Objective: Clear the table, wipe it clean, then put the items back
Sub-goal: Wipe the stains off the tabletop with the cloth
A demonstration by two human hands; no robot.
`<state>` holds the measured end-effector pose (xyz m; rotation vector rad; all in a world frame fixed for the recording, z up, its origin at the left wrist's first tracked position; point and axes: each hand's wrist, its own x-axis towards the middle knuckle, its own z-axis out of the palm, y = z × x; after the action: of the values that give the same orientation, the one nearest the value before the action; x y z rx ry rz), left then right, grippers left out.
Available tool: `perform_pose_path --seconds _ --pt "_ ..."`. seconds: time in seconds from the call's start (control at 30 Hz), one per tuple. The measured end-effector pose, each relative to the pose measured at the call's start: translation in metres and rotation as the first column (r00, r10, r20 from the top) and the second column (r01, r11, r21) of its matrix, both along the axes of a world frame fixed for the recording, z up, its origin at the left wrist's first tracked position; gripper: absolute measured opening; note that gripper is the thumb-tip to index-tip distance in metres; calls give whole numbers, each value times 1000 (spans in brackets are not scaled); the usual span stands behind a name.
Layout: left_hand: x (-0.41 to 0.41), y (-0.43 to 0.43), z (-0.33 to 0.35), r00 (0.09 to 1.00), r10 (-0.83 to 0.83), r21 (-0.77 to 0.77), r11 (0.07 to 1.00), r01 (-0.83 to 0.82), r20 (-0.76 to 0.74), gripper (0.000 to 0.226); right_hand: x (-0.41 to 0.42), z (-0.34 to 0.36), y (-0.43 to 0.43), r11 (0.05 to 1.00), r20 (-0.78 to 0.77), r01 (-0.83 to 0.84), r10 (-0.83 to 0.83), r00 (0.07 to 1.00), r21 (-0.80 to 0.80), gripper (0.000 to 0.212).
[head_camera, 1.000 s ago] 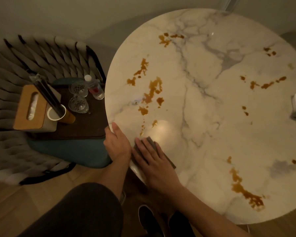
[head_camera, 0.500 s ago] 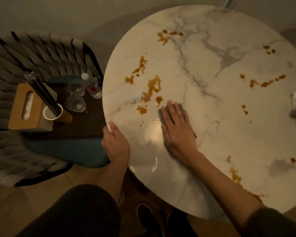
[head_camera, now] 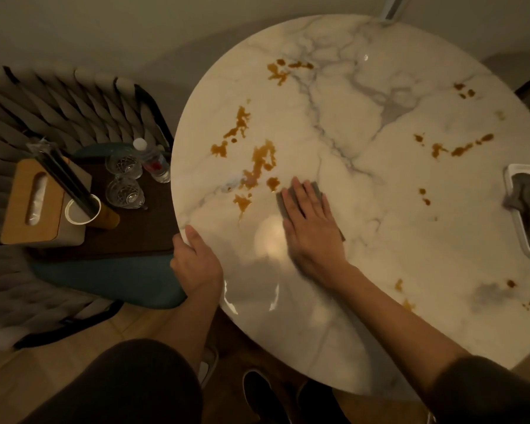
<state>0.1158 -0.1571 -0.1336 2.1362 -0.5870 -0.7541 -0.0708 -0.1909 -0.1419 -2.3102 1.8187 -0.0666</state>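
The round white marble table (head_camera: 364,133) carries several brown spill stains (head_camera: 259,166). My right hand (head_camera: 311,231) lies flat, fingers spread, pressing a grey cloth (head_camera: 283,203) onto the tabletop just right of the central stains. My left hand (head_camera: 196,261) grips the table's left rim. On the chair seat to the left stand the cleared items: a wooden-topped tissue box (head_camera: 34,203), a yellow cup holding dark sticks (head_camera: 84,209), two glass cups (head_camera: 124,179) and a small bottle (head_camera: 155,163).
A woven chair (head_camera: 43,117) with a teal seat stands against the table's left side. A white tray with a grey rag (head_camera: 527,209) sits at the table's right edge. My legs and shoes are below, on a wooden floor.
My right hand slid the cloth from the near left rim up and rightward toward the central stains, then stayed near them. The left hand kept its hold on the rim.
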Motion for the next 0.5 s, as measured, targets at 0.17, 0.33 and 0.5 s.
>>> perform_pose_path --seconds 0.17,0.33,0.5 --pt "0 0 1 1000 -7 12 1000 7 5 46 53 -4 14 991 65 -133 133 989 -2 53" --pt "0 0 0 1000 4 3 1000 -4 -1 47 26 -1 80 976 50 -219 218 975 19 54" --pt "-1 -1 5 1000 3 9 1000 -3 2 45 39 -5 102 958 62 -286 284 957 22 54"
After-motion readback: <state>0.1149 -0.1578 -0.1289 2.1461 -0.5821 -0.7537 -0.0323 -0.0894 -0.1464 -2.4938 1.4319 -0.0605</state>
